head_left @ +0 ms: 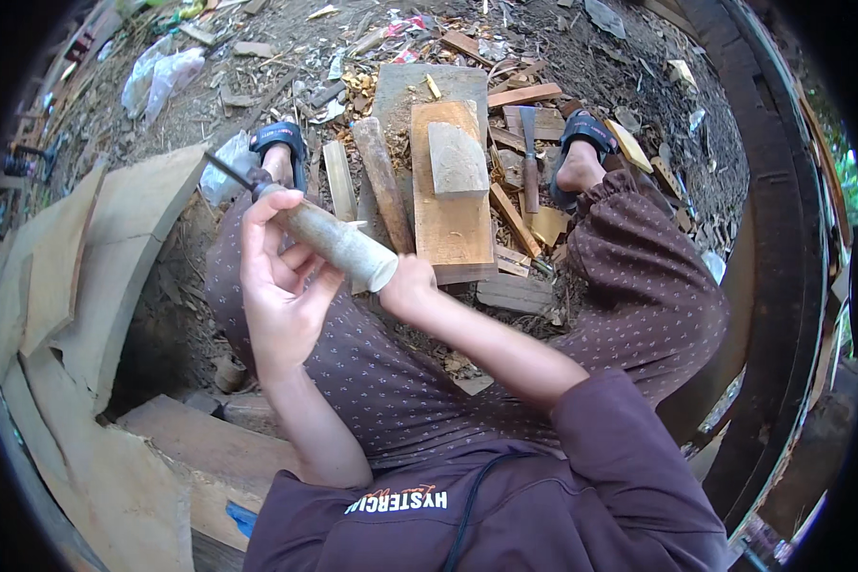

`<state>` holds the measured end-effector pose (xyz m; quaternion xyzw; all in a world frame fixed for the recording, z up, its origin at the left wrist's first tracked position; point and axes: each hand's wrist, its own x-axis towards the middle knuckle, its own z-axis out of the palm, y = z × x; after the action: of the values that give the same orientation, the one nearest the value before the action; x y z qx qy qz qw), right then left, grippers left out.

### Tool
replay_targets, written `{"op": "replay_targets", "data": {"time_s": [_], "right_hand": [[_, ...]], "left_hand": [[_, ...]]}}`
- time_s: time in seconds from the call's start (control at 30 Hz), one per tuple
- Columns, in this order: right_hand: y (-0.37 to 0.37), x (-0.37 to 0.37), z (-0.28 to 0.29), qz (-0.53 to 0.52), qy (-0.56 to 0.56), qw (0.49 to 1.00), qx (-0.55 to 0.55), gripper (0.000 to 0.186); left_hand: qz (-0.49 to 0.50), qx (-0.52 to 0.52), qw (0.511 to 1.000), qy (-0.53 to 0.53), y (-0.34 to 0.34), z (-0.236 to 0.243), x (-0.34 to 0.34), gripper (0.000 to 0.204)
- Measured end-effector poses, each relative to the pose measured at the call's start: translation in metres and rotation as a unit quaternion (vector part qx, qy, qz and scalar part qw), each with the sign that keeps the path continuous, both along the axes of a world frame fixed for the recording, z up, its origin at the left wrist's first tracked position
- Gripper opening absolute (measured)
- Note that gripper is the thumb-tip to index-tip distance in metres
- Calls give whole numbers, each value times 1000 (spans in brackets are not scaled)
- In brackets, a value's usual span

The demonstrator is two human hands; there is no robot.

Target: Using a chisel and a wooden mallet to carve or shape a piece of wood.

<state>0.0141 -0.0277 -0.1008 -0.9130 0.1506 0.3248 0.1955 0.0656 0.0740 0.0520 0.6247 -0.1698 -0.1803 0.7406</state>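
Observation:
My left hand (pixel 281 296) grips a tool with a thick pale grey handle (pixel 338 243) and a thin dark metal shaft (pixel 227 172) pointing up and left. My right hand (pixel 408 286) is behind the handle's lower end; its fingers are mostly hidden. Between my feet, a pale block (pixel 459 157) rests on a wooden board (pixel 453 238), which lies over a grey slab (pixel 400 86). A worn wooden bar (pixel 381 181) leans beside the board, and a chisel-like tool with a wooden handle (pixel 531 186) lies right of it.
Wood scraps (pixel 515 229) and plastic bags (pixel 162 76) litter the dirt ground. Curved wooden panels (pixel 114 238) stand at the left, with planks (pixel 195 434) below. A dark curved timber (pixel 763 286) borders the right. My sandalled feet (pixel 582 167) flank the board.

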Motion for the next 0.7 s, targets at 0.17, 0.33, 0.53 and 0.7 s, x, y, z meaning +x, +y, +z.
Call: {"op": "replay_targets", "data": {"time_s": [0.17, 0.33, 0.53, 0.7], "right_hand": [[60, -33, -76, -60, 13, 957, -282, 59], [30, -53, -62, -179, -151, 963, -137, 93], [30, -59, -50, -207, -193, 955, -94, 118], [23, -56, -11, -229, -155, 961, 19, 111]], "left_hand": [[86, 36, 991, -93, -12, -13, -10, 50], [148, 196, 926, -285, -26, -8, -17, 30], [92, 63, 982, -156, -26, -11, -22, 20], [230, 97, 930, -271, -5, -8, -10, 19]]}}
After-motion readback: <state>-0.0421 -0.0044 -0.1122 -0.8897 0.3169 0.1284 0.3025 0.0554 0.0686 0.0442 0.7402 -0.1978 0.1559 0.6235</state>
